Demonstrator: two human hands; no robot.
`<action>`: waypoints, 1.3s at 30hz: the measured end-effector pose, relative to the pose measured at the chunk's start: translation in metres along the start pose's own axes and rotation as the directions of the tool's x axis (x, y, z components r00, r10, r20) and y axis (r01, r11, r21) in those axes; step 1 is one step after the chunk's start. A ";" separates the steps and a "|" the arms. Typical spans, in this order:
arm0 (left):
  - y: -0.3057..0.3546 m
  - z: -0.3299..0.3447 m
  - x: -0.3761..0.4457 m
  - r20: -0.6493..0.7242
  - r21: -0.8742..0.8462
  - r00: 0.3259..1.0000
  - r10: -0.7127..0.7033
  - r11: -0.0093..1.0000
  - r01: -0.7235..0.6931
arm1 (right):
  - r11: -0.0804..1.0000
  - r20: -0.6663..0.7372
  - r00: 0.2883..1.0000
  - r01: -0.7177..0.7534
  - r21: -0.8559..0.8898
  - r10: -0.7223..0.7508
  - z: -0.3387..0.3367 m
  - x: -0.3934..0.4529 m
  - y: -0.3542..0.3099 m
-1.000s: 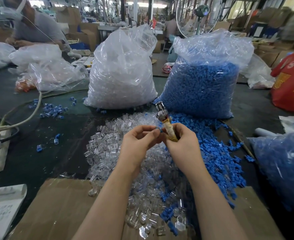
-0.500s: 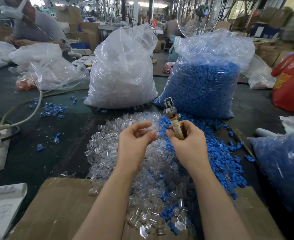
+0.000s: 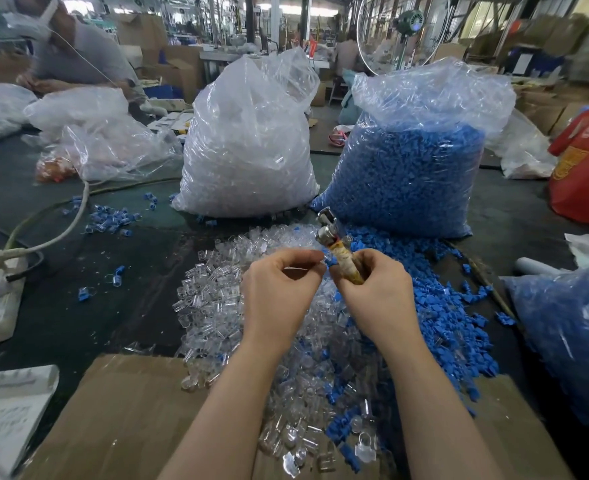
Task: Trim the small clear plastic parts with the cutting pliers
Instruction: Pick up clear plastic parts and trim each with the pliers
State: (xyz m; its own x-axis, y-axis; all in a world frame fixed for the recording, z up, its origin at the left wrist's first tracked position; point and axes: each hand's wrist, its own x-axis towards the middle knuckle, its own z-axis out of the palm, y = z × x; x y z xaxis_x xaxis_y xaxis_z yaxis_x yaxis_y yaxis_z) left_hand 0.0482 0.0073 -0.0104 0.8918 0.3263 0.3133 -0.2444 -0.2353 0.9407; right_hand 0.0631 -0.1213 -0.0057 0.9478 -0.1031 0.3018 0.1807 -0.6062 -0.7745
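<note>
R hand (image 3: pixel 376 292) curled round cutting pliers (image 3: pixel 338 251), head pointing far, jaws idle. L hand (image 3: pixel 277 292) fingers pinched; small clear part likely between tips, can't confirm. Clear parts pile (image 3: pixel 217 292) just below. Step, prob.: between cuts. Next: bring part to jaws, snip.

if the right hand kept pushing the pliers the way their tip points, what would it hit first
Probably the bag of blue parts: the cutting pliers in the right hand point up and away, slightly left, toward its lower left edge. Depth is unclear; they might pass between the bags.
</note>
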 end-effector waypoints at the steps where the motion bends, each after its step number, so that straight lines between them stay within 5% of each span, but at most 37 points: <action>1: 0.000 0.001 0.000 0.002 0.019 1.000 0.020 1.000 -0.020 | 1.000 0.000 1.000 -0.007 0.000 0.007 0.000 0.000 0.000; 6: -0.002 0.004 -0.001 0.013 0.058 0.998 0.065 0.996 -0.065 | 0.998 0.007 0.999 -0.052 0.035 0.052 0.000 0.001 -0.001; 14: -0.001 0.002 0.002 0.081 -0.188 0.988 -0.130 0.972 0.143 | 0.974 0.062 0.995 -0.094 0.208 0.083 -0.002 0.002 -0.005; 30: -0.004 0.002 0.004 0.098 -0.417 0.970 -0.221 0.876 0.242 | 0.939 0.113 0.990 -0.118 0.323 0.086 -0.006 0.002 -0.007; 34: -0.005 -0.001 0.008 0.119 -0.570 0.948 -0.295 0.761 0.308 | 0.955 0.088 0.994 -0.090 0.283 0.068 -0.012 0.004 -0.001; 39: -0.004 -0.003 0.010 0.102 -0.602 0.954 -0.282 0.746 0.285 | 0.994 0.191 0.982 -0.031 0.102 0.012 -0.018 0.004 0.004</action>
State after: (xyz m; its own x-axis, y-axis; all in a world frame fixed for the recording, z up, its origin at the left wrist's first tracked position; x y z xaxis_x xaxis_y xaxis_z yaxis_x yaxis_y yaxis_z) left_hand 0.0567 0.0136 -0.0107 0.9584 0.2847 0.0204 -0.1576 0.4682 0.8694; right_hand 0.0630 -0.1378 0.0027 0.9825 0.0421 0.1813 0.1766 -0.5194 -0.8361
